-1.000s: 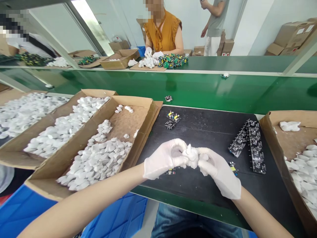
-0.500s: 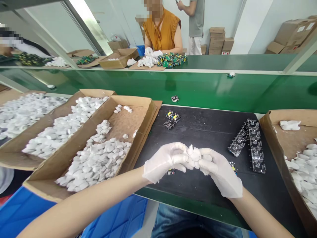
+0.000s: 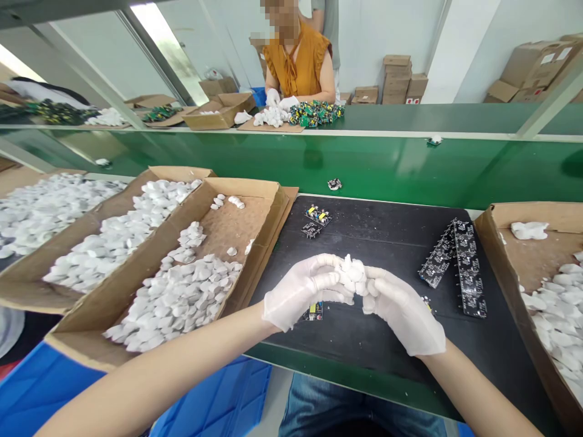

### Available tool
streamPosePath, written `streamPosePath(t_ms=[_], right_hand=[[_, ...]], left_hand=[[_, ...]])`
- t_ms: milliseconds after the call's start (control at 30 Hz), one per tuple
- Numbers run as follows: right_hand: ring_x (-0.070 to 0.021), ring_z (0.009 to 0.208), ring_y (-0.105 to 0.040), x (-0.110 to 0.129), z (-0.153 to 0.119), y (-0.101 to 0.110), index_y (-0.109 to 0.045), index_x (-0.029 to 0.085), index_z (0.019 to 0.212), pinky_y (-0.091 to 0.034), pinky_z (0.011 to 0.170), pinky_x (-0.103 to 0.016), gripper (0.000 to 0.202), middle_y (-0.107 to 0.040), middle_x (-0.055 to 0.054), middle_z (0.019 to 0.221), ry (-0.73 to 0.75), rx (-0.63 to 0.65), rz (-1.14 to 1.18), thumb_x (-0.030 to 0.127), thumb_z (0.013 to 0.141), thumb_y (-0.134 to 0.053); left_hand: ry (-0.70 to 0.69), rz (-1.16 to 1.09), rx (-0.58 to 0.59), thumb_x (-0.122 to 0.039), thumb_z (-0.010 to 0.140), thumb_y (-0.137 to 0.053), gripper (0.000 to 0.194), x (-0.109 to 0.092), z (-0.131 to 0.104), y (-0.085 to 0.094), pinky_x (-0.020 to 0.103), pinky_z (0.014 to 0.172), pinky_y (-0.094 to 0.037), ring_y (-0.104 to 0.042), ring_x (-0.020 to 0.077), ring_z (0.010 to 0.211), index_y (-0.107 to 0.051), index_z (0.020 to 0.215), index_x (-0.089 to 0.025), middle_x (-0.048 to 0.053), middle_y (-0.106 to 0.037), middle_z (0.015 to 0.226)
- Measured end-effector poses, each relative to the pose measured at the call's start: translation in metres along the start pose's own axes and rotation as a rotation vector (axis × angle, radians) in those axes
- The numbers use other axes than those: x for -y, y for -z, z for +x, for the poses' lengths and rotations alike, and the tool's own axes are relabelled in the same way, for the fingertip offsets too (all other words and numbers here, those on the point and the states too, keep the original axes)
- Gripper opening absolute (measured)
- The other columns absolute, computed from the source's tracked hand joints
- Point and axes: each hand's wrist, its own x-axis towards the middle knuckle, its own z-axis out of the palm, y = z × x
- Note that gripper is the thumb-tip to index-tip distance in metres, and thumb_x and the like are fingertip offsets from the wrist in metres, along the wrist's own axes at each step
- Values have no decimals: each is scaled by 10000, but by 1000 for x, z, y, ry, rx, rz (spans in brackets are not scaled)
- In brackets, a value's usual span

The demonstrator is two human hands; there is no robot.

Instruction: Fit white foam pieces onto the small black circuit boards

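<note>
Both hands wear thin white gloves and meet above the black mat. My left hand has its fingers wrapped round a lump of soft white pieces. My right hand pinches white material at the lump's right side; where one piece ends and another begins is unclear. Beneath the left fingers a small circuit board partly shows, and another with a yellow part peeks out behind the right hand. Two boards lie at the mat's back left, and black board strips at its right.
Cardboard trays of white pieces stand at left and right. Behind the mat runs a green conveyor carrying small items. Across it sits a person in orange by a pile of green boards. A blue crate is below left.
Both hands have shifted slightly with the white lump, uncovering more of the board below. Items on the conveyor have moved right. The standing person has moved left behind the seated one.
</note>
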Motion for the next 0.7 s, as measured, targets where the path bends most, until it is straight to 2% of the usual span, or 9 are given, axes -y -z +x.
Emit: streamPosePath(t_ms=[133, 233, 367, 567, 700], right_hand=[[-131, 564, -398, -1, -2, -3, -601, 156, 901, -338, 573, -283, 295, -456, 32, 560, -2, -74, -328, 417, 762, -598], [-112, 549, -359, -2, -2, -4, -594, 161, 833, -288, 524, -259, 276, -430, 39, 590, 24, -111, -461, 411, 725, -641], [-110, 559, -362, -5, -1, -1, -599, 166, 792, -281, 520, -253, 246, -440, 33, 604, 103, -146, -486, 404, 739, -627], [-109, 524, -346, -6, 0, 5, -608, 171, 787, -273, 500, -256, 298, -448, 32, 587, 109, -160, -471, 466, 754, -597], [-124, 550, -392, -2, -5, 2, -614, 178, 804, -320, 523, -264, 253, -476, 19, 613, 149, -164, -585, 425, 787, -563]], left_hand=[[-27, 28, -8, -301, 703, -733, 307, 1, -2, -3, 304, 710, -532, -685, 194, 765, -561, 898, -140, 62, -696, 839], [-17, 46, -54, -268, 646, -774, 312, 1, -2, -6, 270, 664, -528, -676, 163, 710, -555, 825, -136, 30, -686, 776], [-49, 83, -83, -213, 630, -780, 293, 0, -3, -10, 274, 648, -519, -669, 155, 660, -544, 779, -125, 28, -683, 749], [-12, 114, -146, -256, 603, -790, 335, -5, -4, -13, 303, 657, -498, -663, 174, 645, -525, 765, -130, 41, -681, 739], [7, 116, -75, -303, 606, -788, 389, -7, -3, -11, 306, 673, -499, -664, 185, 712, -518, 834, -142, 51, -676, 785]])
